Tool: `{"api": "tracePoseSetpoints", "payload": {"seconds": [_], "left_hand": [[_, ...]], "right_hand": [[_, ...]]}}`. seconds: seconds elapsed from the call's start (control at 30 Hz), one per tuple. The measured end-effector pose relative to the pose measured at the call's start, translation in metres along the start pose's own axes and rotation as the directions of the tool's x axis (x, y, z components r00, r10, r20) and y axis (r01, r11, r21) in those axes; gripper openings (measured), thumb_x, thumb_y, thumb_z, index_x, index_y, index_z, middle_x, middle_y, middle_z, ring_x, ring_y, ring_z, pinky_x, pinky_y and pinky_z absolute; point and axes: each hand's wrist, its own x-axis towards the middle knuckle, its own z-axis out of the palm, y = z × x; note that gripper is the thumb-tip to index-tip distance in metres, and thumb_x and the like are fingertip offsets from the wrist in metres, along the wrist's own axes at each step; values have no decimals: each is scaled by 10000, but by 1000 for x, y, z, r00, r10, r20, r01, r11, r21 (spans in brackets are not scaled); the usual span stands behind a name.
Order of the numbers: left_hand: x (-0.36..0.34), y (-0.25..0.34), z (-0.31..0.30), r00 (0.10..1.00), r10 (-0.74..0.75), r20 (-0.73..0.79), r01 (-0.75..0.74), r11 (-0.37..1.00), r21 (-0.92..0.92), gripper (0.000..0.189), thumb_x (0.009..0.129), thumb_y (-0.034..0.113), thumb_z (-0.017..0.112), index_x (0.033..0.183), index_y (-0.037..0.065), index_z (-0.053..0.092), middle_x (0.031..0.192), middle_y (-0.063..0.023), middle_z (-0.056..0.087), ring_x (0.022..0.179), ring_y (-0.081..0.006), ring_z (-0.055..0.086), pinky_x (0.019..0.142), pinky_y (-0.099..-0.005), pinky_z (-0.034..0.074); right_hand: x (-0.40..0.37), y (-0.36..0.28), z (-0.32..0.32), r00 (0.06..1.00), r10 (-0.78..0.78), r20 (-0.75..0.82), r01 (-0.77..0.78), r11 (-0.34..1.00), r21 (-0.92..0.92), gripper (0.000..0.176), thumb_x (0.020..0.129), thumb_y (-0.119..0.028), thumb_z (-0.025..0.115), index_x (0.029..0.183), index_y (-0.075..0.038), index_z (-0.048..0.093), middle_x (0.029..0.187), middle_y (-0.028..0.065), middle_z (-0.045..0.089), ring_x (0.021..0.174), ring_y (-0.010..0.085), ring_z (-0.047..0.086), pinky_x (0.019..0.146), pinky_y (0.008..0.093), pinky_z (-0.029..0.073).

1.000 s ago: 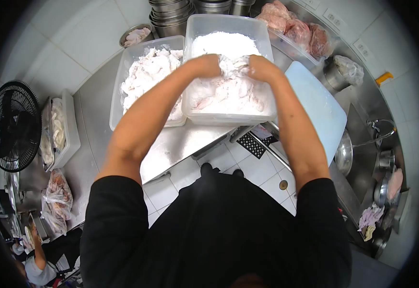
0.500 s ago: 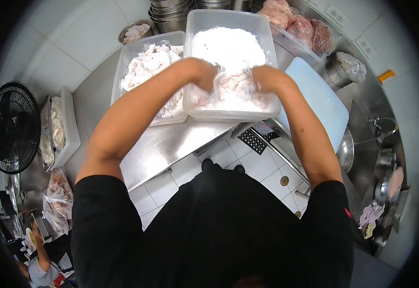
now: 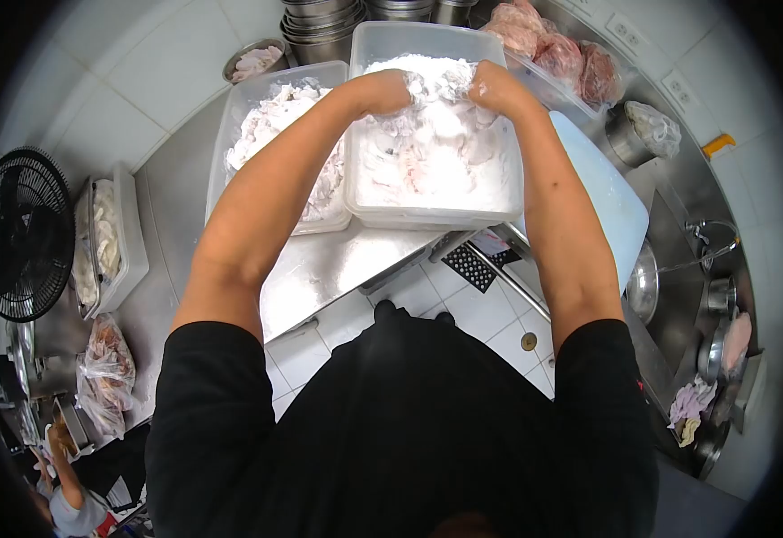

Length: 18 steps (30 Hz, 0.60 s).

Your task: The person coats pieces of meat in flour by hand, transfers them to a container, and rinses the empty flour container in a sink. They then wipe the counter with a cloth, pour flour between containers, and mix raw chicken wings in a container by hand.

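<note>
Fingers of the left hand point(image 3: 388, 92) and the right hand point(image 3: 494, 88) are in among powder-coated pieces point(image 3: 414, 166) at the far end of a translucent tub point(image 3: 436, 218), smeared with white powder point(image 3: 445, 67); how tightly they are closed cannot be told. Between the two hands is a clump of the same coated stuff, and more of the pieces lie across the near part of the tub, where they blend into the powder. Just left of it, a second tub point(image 3: 321, 228) holds a heap of pale coated chunks point(image 3: 270, 125), partly hidden by the left forearm. Both tubs sit on a steel table point(image 3: 311, 273). Behind them are stacked metal containers point(image 3: 321, 36), with a small bowl point(image 3: 257, 64) of pale pieces to their left. Bagged meat point(image 3: 560, 56) fills a clear bin point(image 3: 548, 88) at the far right, and a light blue board point(image 3: 609, 211) lies nearer, partly behind the right forearm. Farther left are a lidless container point(image 3: 133, 247) of whitish pieces, a black fan point(image 3: 24, 235) and a plastic bag point(image 3: 106, 375) with reddish contents.
</note>
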Motion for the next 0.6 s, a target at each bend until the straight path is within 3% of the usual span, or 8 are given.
{"api": "tracePoseSetpoints", "payload": {"seconds": [0.07, 0.13, 0.2, 0.3, 0.43, 0.47, 0.57, 0.6], "left_hand": [[-1, 0, -1, 1000, 20, 18, -21, 999, 50, 349, 735, 174, 535, 963, -65, 649, 940, -241, 651, 789, -316, 617, 729, -384, 475], [-9, 12, 0, 978, -6, 211, -55, 957, 283, 377, 734, 198, 546, 981, -70, 644, 977, -245, 646, 852, -333, 624, 764, -398, 477], [-4, 14, 11, 931, -83, 357, -106, 870, 481, 554, 736, 215, 568, 1189, -98, 506, 991, -286, 623, 880, -359, 622, 785, -384, 486], [-3, 3, 62, 1000, -29, -6, 29, 918, 396, 417, 723, 162, 552, 1010, -138, 594, 1008, -291, 616, 945, -380, 614, 822, -390, 491], [10, -18, 40, 969, -178, 174, 87, 896, 436, 622, 728, 109, 562, 1294, -93, 403, 1068, -250, 616, 1019, -364, 597, 870, -401, 473], [-9, -8, 29, 968, -131, 216, 65, 956, 285, 707, 727, 90, 563, 1360, -81, 298, 1069, -254, 612, 998, -365, 603, 844, -401, 483], [-42, 9, 50, 938, -37, 343, -146, 859, 491, 684, 737, 70, 551, 1353, -88, 301, 1051, -256, 616, 976, -362, 611, 827, -398, 488], [-49, 8, 67, 969, 3, 248, -130, 855, 501, 693, 739, 73, 548, 1359, -88, 284, 1050, -262, 614, 975, -369, 609, 832, -405, 485]], "right_hand": [[7, 2, 1, 994, -14, 109, 12, 1000, 22, 333, 682, -217, 686, 782, 97, 636, 704, 242, 634, 620, 323, 634, 589, 393, 500], [16, 14, 18, 954, -11, 300, 1, 999, 33, 324, 671, -197, 685, 781, 103, 631, 719, 248, 634, 642, 305, 640, 614, 395, 503], [13, 22, 47, 947, -171, 272, 177, 984, 1, 265, 672, -156, 664, 767, 90, 634, 724, 252, 631, 669, 318, 643, 632, 391, 504], [-3, 6, 62, 968, -211, 137, 218, 975, -43, 216, 674, -113, 643, 773, 79, 637, 747, 255, 632, 709, 348, 641, 654, 388, 504], [-7, 11, 54, 994, -71, -85, 70, 997, -17, 196, 672, -67, 620, 806, 75, 640, 785, 258, 635, 736, 386, 630, 669, 399, 506], [-25, -5, 29, 990, -65, 124, 83, 986, -147, 185, 673, -61, 618, 799, 73, 637, 805, 262, 636, 769, 386, 635, 700, 418, 508], [-52, 3, 44, 926, -142, 351, 223, 953, -204, 336, 679, -55, 613, 986, 81, 621, 818, 283, 628, 807, 378, 640, 734, 427, 506], [-62, 7, 68, 951, -170, 259, 227, 951, -210, 459, 677, -59, 618, 1104, 94, 551, 833, 290, 625, 823, 375, 640, 746, 426, 504]]}}
